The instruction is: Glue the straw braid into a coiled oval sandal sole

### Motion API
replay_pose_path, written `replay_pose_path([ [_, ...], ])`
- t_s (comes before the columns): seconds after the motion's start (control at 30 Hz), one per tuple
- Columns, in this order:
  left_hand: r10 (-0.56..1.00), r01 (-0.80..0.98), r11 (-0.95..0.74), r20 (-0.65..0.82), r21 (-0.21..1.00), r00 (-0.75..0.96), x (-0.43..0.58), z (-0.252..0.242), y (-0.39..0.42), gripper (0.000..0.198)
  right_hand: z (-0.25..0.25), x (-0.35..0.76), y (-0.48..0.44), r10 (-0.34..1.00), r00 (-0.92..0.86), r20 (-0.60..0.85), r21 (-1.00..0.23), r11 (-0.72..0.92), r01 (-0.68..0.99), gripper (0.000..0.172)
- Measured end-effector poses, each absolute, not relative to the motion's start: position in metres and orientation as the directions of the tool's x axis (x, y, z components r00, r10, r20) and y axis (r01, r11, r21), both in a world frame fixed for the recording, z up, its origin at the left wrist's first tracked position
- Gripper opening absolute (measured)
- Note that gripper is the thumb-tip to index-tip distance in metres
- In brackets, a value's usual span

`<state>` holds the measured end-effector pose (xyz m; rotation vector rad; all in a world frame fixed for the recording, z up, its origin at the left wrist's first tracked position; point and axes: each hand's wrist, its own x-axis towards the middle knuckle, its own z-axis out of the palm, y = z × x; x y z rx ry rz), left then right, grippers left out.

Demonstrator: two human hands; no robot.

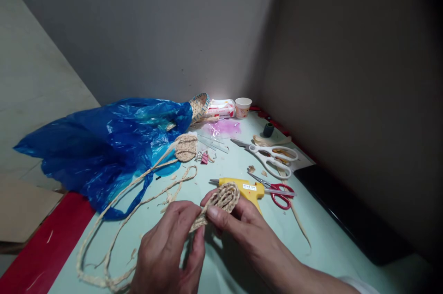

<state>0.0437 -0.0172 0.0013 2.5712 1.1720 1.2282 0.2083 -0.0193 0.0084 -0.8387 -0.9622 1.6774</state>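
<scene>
A flat coil of braided straw cord (226, 196) is held up over the table between my two hands. My right hand (244, 222) grips the coil from the right, its thumb lying across the front. Close beside it, my left hand (173, 243) pinches the coil's lower left end between thumb and fingers. A long loose straw braid (119, 195) loops over the table on the left and runs partly behind my left hand. Just beyond the coil lies a yellow glue gun (242, 186), partly covered by the coil and my right hand.
Red-handled scissors (281, 195) and white-handled scissors (272, 155) lie to the right, near a black slab (346, 215). A blue plastic bag (114, 139) spreads over the left. Behind are a woven straw piece (186, 147), a pink binder clip (205, 158), dark thread (268, 129) and a paper cup (243, 107).
</scene>
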Motion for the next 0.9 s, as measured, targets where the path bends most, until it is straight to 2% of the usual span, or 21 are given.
replay_pose_path([
  [0.2, 0.69, 0.585, -0.689, 0.635, 0.429, 0.348, 0.0443, 0.0038, -0.0189, 0.027, 0.0113, 0.207, -0.0193, 0.955, -0.29, -0.068, -0.88, -0.195, -0.434, 0.026],
  [0.4, 0.731, 0.56, -0.673, 0.548, 0.482, 0.407, 0.0425, 0.0079, -0.018, 0.023, 0.01, 0.2071, -0.0178, 0.966, -0.252, -0.06, -0.895, -0.164, -0.416, 0.025],
  [0.5, 0.72, 0.555, -0.688, 0.532, 0.467, 0.445, 0.041, 0.006, -0.0171, 0.025, 0.0067, 0.2057, -0.0166, 0.967, -0.242, -0.076, -0.897, -0.172, -0.406, 0.023],
  [0.77, 0.725, 0.521, -0.682, 0.569, 0.513, 0.389, 0.048, 0.0035, -0.017, 0.024, 0.0088, 0.2049, -0.0162, 0.972, -0.214, -0.091, -0.895, -0.174, -0.411, 0.022],
  [0.9, 0.704, 0.512, -0.696, 0.616, 0.503, 0.352, 0.047, 0.0036, -0.0146, 0.026, 0.0111, 0.2073, -0.0135, 0.97, -0.203, -0.131, -0.85, -0.216, -0.48, 0.025],
])
